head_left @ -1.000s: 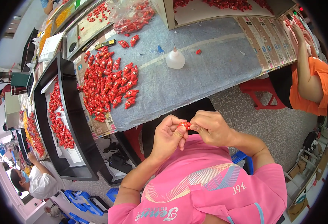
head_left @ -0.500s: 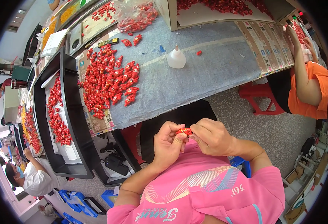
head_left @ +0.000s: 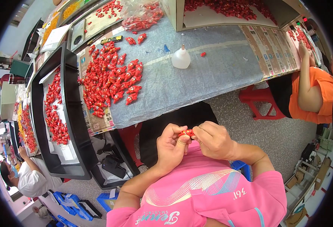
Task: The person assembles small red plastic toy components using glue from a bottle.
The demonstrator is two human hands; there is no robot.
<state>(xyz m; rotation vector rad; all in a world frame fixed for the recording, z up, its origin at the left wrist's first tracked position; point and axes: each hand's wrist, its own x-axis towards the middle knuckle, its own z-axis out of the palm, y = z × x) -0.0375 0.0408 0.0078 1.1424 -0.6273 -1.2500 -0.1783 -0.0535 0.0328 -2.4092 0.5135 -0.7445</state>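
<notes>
Close to my chest, below the table's front edge, I hold a small red figurine [head_left: 187,133] with gold marks. My left hand [head_left: 173,145] pinches one end between thumb and fingers. My right hand [head_left: 213,140] is closed at the other end; its fingers hide that part, so I cannot tell if anything else is in them. A heap of similar red figurines [head_left: 111,77] lies on the left of the table. On the blue-grey table cover [head_left: 208,83] stands a white squeeze bottle [head_left: 181,58] with a thin tip, and a single small red piece [head_left: 203,54] lies right of it.
A black tray [head_left: 84,117] with red pieces juts out at the left. Behind the heap lies a clear bag [head_left: 141,22] of red pieces. An open-fronted box [head_left: 219,26] with more stands at the back. Co-workers sit at left and right; a red stool [head_left: 259,102] is at the right.
The whole view has shifted slightly. Both hands keep nearly the same grip on the red figurine, and the things on the table stay in place.
</notes>
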